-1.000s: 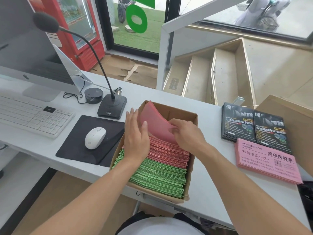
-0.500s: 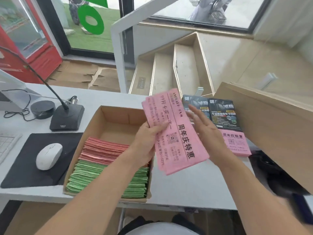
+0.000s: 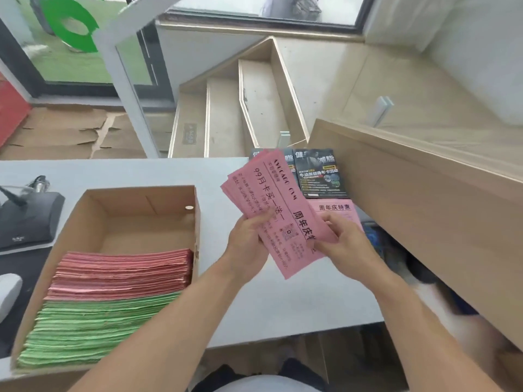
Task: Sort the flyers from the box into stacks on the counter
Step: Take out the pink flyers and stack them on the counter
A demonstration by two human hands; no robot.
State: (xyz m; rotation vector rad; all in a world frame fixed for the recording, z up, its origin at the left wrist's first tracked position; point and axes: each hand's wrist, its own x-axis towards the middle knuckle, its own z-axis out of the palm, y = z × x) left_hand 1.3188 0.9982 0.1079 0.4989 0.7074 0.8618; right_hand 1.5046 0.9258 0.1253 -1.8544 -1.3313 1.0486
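Note:
I hold a fanned bunch of pink flyers (image 3: pixel 276 199) above the grey counter (image 3: pixel 215 171), right of the cardboard box (image 3: pixel 147 199). My left hand (image 3: pixel 249 239) grips the bunch's lower left edge and my right hand (image 3: pixel 342 239) pinches its lower right edge. Inside the box, red-pink flyers (image 3: pixel 124 271) lie behind green flyers (image 3: pixel 93 326); its far half is bare. On the counter behind my hands lie a pink flyer stack (image 3: pixel 336 210) and dark flyer stacks (image 3: pixel 319 174), partly hidden by the held bunch.
A black microphone base (image 3: pixel 28 219) stands left of the box and a white mouse (image 3: pixel 8 292) shows at the left edge. A raised wooden ledge (image 3: pixel 424 199) borders the counter on the right. Stairs (image 3: pixel 226 114) descend beyond the counter.
The bunch of pink flyers came out of the box and moved right, over the counter near the sorted stacks. My right hand has closed onto its edge. The view swung right.

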